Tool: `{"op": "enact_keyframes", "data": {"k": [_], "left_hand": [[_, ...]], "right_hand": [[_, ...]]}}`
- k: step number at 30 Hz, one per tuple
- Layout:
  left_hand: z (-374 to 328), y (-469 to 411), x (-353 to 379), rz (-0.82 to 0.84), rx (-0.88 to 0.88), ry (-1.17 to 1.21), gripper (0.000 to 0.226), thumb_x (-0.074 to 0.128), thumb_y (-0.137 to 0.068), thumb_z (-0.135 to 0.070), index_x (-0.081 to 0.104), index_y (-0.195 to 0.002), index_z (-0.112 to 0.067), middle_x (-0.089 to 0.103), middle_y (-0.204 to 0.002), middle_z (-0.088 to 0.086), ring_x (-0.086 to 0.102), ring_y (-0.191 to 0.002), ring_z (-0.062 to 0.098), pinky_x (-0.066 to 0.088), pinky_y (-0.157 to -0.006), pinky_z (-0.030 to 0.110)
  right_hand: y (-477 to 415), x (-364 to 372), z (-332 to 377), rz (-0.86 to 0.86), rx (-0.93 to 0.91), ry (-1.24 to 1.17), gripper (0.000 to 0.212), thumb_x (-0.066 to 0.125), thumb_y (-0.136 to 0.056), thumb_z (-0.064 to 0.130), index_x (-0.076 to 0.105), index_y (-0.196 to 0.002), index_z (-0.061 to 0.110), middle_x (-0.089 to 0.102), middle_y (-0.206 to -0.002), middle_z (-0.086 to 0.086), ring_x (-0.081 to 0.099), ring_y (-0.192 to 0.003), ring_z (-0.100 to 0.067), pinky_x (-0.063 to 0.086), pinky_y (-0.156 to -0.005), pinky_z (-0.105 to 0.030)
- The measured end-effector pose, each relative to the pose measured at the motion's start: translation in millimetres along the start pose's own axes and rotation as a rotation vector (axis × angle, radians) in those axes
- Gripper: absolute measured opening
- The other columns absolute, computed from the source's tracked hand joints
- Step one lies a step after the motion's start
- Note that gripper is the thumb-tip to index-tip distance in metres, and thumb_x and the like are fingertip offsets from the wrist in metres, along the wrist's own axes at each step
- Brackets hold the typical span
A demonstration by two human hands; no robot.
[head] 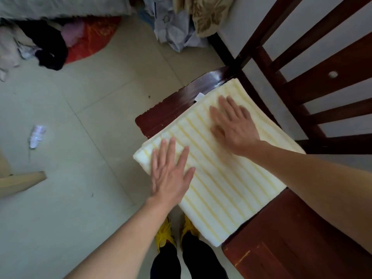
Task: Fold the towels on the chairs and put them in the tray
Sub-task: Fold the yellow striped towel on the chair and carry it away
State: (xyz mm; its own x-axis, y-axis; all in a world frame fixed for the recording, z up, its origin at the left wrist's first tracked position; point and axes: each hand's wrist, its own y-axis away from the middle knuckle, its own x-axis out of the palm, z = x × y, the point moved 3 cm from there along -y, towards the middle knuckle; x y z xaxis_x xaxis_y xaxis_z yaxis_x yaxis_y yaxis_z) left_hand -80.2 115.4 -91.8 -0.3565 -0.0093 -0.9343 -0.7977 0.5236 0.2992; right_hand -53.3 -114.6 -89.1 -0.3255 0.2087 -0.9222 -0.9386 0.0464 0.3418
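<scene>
A thick, ribbed cream towel [217, 170] with pale yellow stripes lay folded square on the glossy dark wooden chair [281, 238] seat. The left hand [171, 176] and right hand [233, 125] pressed flat on it, fingers straight.

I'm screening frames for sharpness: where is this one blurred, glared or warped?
Head view: the right hand is motion-blurred and the left hand is sharper; both lie flat on the towel. Head view: glare streaks the chair seat by the towel's far corner. Head view: wide-angle distortion slants the chair's back slats, and the clothes on the floor look soft.
</scene>
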Motion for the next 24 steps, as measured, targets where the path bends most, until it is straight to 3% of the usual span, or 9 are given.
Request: {"op": "enact_keyframes", "data": {"k": [4,10,12,14,16,17,19,21,24], "left_hand": [[10,-6,35,0.064,0.031,-0.173,0.069,0.006,-0.094,-0.062,-0.005,-0.152,-0.027,-0.012,-0.160,0.014,-0.014,-0.147,0.032,0.003,-0.118,0.054],[4,-12,29,0.174,-0.001,-0.230,0.068,-0.003,-0.094,-0.059,-0.022,-0.149,-0.025,-0.026,-0.156,0.015,-0.026,-0.143,0.033,-0.006,-0.117,0.054],[-6,-4,12,0.240,-0.036,-0.191,0.066,0.011,-0.098,-0.054,-0.015,-0.150,-0.024,-0.025,-0.157,0.015,-0.027,-0.143,0.033,-0.008,-0.117,0.053],[-22,9,-4,0.195,-0.004,-0.101,0.063,0.042,-0.096,-0.037,0.017,-0.153,-0.022,-0.003,-0.160,0.019,-0.010,-0.147,0.035,0.000,-0.119,0.053],[-46,31,-13,0.056,0.110,-0.019,0.052,0.068,-0.079,-0.017,0.057,-0.130,-0.020,0.036,-0.149,0.019,0.028,-0.141,0.036,0.025,-0.115,0.052],[-59,45,-12,0.018,0.164,0.031,0.047,0.073,-0.072,-0.014,0.064,-0.118,-0.019,0.048,-0.139,0.016,0.041,-0.133,0.035,0.036,-0.108,0.050],[-84,75,-1,0.097,0.218,0.107,0.047,0.075,-0.070,-0.020,0.065,-0.117,-0.019,0.053,-0.134,0.014,0.049,-0.125,0.032,0.045,-0.100,0.048],[-104,96,10,0.235,0.187,0.103,0.062,0.069,-0.075,-0.039,0.055,-0.132,-0.020,0.045,-0.144,0.017,0.042,-0.133,0.036,0.042,-0.103,0.052],[-111,108,33,0.392,0.166,-0.004,0.085,0.052,-0.087,-0.054,0.012,-0.154,-0.021,-0.002,-0.160,0.019,-0.003,-0.147,0.037,0.008,-0.117,0.057]], "right_hand": [[-9,20,-34,0.083,0.014,0.119,0.069,0.009,-0.095,0.068,-0.007,-0.154,0.034,-0.019,-0.162,0.001,-0.023,-0.147,-0.016,-0.005,-0.120,-0.049],[-12,23,-36,0.094,0.012,0.076,0.072,0.009,-0.094,0.070,-0.007,-0.154,0.034,-0.020,-0.162,0.001,-0.025,-0.146,-0.016,-0.006,-0.119,-0.050],[-4,16,-32,0.095,0.042,0.005,0.069,0.018,-0.096,0.065,0.003,-0.154,0.032,-0.011,-0.163,-0.002,-0.017,-0.149,-0.018,-0.003,-0.120,-0.049],[20,6,-31,-0.049,0.107,-0.151,0.059,0.035,-0.099,0.052,0.027,-0.151,0.025,0.014,-0.162,-0.009,0.007,-0.150,-0.025,0.010,-0.119,-0.049],[58,-8,-34,-0.251,0.226,-0.299,0.047,0.049,-0.098,0.039,0.046,-0.140,0.017,0.040,-0.150,-0.010,0.033,-0.139,-0.028,0.029,-0.112,-0.050],[82,-12,-39,-0.318,0.314,-0.347,0.043,0.053,-0.096,0.035,0.051,-0.134,0.016,0.047,-0.142,-0.009,0.041,-0.132,-0.027,0.036,-0.107,-0.049],[124,-12,-52,-0.367,0.527,-0.416,0.039,0.059,-0.094,0.032,0.055,-0.128,0.015,0.052,-0.131,-0.007,0.047,-0.122,-0.025,0.043,-0.098,-0.046],[160,-7,-64,-0.366,0.753,-0.520,0.041,0.063,-0.091,0.034,0.054,-0.127,0.017,0.053,-0.125,-0.005,0.050,-0.116,-0.024,0.045,-0.094,-0.042],[184,7,-74,-0.415,1.051,-0.790,0.057,0.072,-0.083,0.040,0.050,-0.130,0.017,0.054,-0.123,-0.001,0.054,-0.113,-0.021,0.046,-0.094,-0.036]]}}
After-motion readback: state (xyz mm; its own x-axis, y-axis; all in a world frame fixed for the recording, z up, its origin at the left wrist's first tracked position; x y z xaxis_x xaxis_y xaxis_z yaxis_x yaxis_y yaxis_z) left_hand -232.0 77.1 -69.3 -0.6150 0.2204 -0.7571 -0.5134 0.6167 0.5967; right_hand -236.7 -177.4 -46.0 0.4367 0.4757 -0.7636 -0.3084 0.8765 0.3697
